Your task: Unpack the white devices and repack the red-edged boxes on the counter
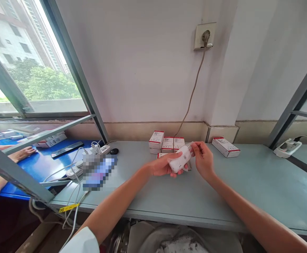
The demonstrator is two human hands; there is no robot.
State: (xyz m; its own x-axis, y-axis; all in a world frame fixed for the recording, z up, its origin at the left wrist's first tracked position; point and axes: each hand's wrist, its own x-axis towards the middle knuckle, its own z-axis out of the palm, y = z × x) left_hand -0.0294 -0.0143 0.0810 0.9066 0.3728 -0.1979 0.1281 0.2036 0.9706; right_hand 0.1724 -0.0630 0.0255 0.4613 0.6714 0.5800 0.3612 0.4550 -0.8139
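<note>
- Closest to us is the white sleeve on our left arm, with pale, dark-marked cloth beside it.
- Just beyond, by the front edge of the grey bench, a yellow tag sits among white cables; we cannot read its dark marks.
- Farther in, a blue screen is masked by blocks, so we can read nothing on it.
- Our left hand lies palm up, fingers curled under a white packet and thumb along its side.
- Our right hand pinches the packet's upper right end between thumb and fingertips. We hold it over the bench, in front of the boxes; its small dark print is too fine to read.
- Behind it, white boxes with red edges stand grouped, and a similar lone box lies to the right; their lettering is illegible to us.
- On the wall beyond, a plug fills a socket.
</note>
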